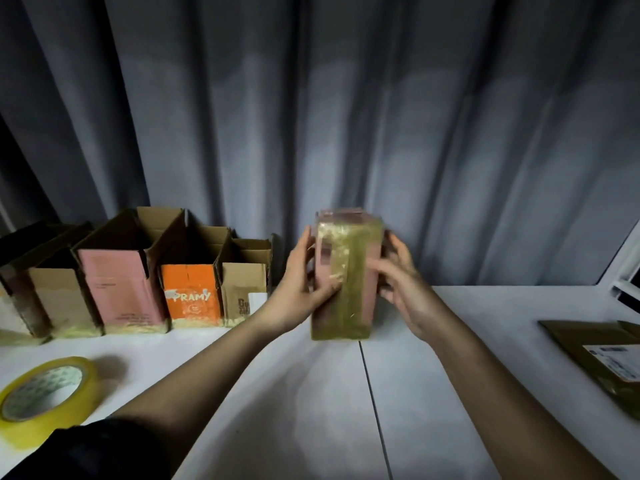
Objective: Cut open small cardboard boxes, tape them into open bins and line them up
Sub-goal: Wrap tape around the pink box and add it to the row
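I hold a pink cardboard box (346, 268) wrapped in yellowish tape above the white table (311, 393), at the middle of the view. My left hand (301, 289) grips its left side, thumb on the front face. My right hand (405, 292) grips the right side, its fingers over the front edge. To the left stands a row of open bins against the curtain: a small brown one (246, 285), an orange one (192, 292), a pink one (121, 289) and a brown one (59, 299).
A roll of yellow tape (45, 393) lies on the table at the near left. A flat brown parcel (602, 358) with a label lies at the right edge. A grey curtain (346, 116) hangs behind the table.
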